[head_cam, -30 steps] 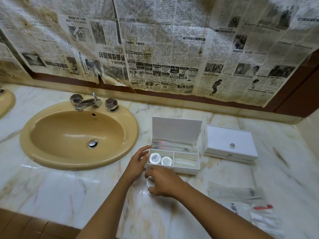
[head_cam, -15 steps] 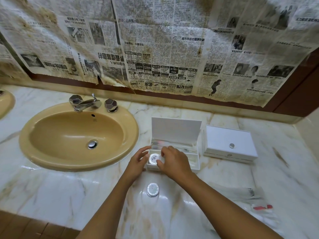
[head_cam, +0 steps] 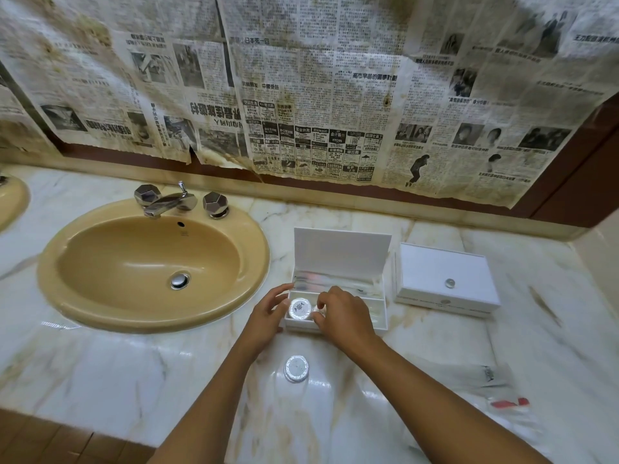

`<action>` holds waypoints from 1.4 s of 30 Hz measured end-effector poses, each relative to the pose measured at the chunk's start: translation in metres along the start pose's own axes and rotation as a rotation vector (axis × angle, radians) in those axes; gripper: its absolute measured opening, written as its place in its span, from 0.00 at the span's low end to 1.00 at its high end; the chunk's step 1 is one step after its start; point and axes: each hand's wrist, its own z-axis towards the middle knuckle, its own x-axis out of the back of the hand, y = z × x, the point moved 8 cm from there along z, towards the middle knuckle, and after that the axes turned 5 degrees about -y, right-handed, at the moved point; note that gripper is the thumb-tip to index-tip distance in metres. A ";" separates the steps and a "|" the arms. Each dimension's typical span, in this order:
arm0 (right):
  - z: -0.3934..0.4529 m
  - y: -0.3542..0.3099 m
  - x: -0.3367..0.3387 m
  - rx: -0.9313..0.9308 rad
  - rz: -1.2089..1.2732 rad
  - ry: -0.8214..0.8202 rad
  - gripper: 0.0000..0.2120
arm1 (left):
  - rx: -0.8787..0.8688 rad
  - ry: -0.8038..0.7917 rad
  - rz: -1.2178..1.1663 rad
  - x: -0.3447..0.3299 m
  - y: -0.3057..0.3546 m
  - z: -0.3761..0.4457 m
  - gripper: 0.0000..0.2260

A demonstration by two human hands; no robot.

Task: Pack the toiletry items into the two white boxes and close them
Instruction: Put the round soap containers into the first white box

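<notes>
An open white box [head_cam: 375, 324] stands on the marble counter with its lid [head_cam: 341, 252] upright. Its left compartment holds a round silver-wrapped toiletry disc [head_cam: 299, 308]. A second disc [head_cam: 317, 310] beside it is mostly hidden under the curled fingertips of my right hand [head_cam: 343, 318], which pinch it. My left hand [head_cam: 268, 316] rests its fairly straight fingers against the box's left end. A third disc [head_cam: 296, 368] lies on the counter in front of the box. The second white box [head_cam: 445, 279] sits shut to the right.
A tan sink [head_cam: 150, 262] with a chrome tap [head_cam: 167, 202] lies to the left. Clear plastic packets [head_cam: 482, 376], one with a red part [head_cam: 509, 403], lie at the right front. Newspaper covers the wall behind. The counter's front edge runs close below.
My right hand left the disc on the counter and moved up into the open box's left compartment, onto the second disc. My left hand stayed at the box's left end.
</notes>
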 end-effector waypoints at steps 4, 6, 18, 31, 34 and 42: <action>0.000 -0.002 -0.003 0.015 -0.026 -0.008 0.13 | 0.000 -0.001 0.001 0.000 0.000 -0.001 0.13; 0.000 -0.003 -0.005 0.018 -0.040 -0.009 0.14 | 0.004 0.001 0.001 0.000 0.000 -0.001 0.13; -0.020 -0.039 0.003 0.292 0.160 0.162 0.10 | -0.011 -0.019 -0.009 0.000 -0.001 0.000 0.13; -0.032 -0.045 -0.051 0.290 0.050 -0.282 0.17 | 0.003 -0.007 -0.035 -0.001 0.002 -0.001 0.13; -0.035 -0.045 -0.061 0.315 -0.006 -0.331 0.20 | 0.003 -0.007 -0.027 -0.001 0.003 -0.002 0.13; -0.039 -0.049 -0.063 0.346 -0.026 -0.326 0.17 | 0.002 -0.009 -0.038 -0.002 0.005 -0.004 0.13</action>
